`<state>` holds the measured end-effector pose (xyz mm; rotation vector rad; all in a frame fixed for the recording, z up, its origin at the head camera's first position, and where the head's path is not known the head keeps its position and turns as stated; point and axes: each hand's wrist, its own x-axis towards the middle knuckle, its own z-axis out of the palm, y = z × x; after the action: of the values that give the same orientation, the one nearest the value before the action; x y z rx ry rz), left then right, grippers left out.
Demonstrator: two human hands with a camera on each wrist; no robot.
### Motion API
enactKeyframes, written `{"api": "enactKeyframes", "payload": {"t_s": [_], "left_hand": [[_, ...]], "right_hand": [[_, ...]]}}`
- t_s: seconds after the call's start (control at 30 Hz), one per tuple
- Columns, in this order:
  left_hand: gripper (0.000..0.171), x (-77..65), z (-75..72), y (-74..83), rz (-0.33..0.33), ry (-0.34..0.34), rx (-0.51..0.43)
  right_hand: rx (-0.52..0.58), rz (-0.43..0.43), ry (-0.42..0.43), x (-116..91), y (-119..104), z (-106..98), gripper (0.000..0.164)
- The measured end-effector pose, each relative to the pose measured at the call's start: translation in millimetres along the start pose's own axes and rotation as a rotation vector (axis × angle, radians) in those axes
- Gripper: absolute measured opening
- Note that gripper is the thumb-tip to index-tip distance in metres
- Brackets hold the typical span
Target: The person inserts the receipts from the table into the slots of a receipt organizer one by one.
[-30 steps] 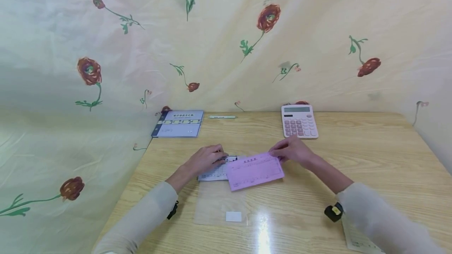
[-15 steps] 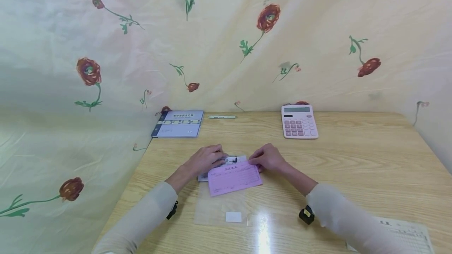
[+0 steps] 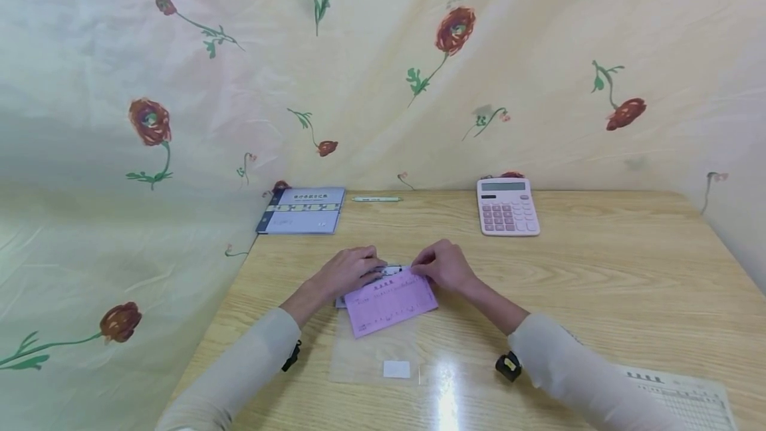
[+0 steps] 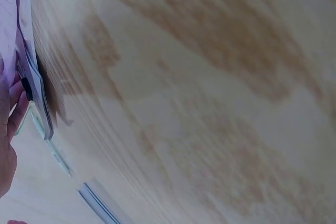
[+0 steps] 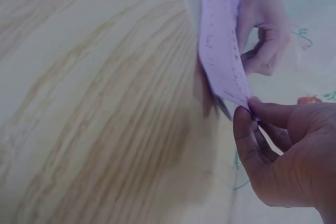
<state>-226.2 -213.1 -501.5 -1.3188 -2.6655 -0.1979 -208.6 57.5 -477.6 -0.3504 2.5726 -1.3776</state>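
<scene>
My right hand (image 3: 444, 267) pinches the upper right corner of a pink printed slip (image 3: 391, 302) between thumb and fingertips, as the right wrist view also shows. The slip lies tilted over a stack of printed paper slips (image 3: 340, 302), covering most of it. At the stack's top edge my left hand (image 3: 352, 270) grips a black binder clip (image 4: 27, 88), its fingers curled there. Part of the clip and the left fingertips are hidden in the head view. Beneath the stack, a clear plastic sleeve (image 3: 359, 358) with a white label (image 3: 396, 369) extends toward me.
A blue account book (image 3: 305, 211) lies at the back left, with a pen (image 3: 377, 199) beside it. At the back right is a pink-and-white calculator (image 3: 507, 208). Another printed sheet (image 3: 688, 391) lies at the front right, partly under the right sleeve. Floral cloth (image 3: 383, 72) hangs behind the table.
My right hand has moved left with the pink slip, bringing it over the clipped stack and tilting it slightly more. The left hand has stayed in place.
</scene>
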Motion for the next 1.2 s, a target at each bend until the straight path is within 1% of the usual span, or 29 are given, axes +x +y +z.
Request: {"api": "enactKeyframes", "payload": {"t_s": [0.17,0.27,0.33,0.5,0.57,0.73,0.87,1.2], "left_hand": [[0.025,0.5,-1.2,0.2,0.019,0.021,0.004],[0.025,0.8,-1.6,0.1,0.023,0.022,0.008],[0.026,1.1,-2.0,0.3,0.02,0.01,0.016],[0.029,2.2,-3.7,2.3,0.009,-0.024,0.026],[0.029,2.4,-4.1,3.2,0.014,-0.025,0.04],[0.03,1.9,-2.7,4.6,0.041,-0.014,0.114],[0.03,0.2,-1.0,5.7,0.045,-0.017,0.161],[0.026,-0.9,-0.6,6.6,0.048,-0.004,0.16]], "right_hand": [[0.001,0.003,-0.015,-1.0,-5.9,0.7,0.004],[0.002,0.002,-0.029,-0.2,-6.4,3.4,0.004],[-0.002,-0.006,-0.028,1.1,-5.7,5.7,0.004],[-0.053,-0.02,-0.012,6.0,0.1,11.7,0.006],[-0.087,-0.022,-0.006,7.7,2.2,13.7,0.006],[-0.16,-0.047,0.008,9.7,1.3,17.9,0.004],[-0.18,-0.043,0.002,9.3,-2.1,20.7,0.005],[-0.21,-0.03,0.02,10.5,-3.4,24.1,0.005]]}}
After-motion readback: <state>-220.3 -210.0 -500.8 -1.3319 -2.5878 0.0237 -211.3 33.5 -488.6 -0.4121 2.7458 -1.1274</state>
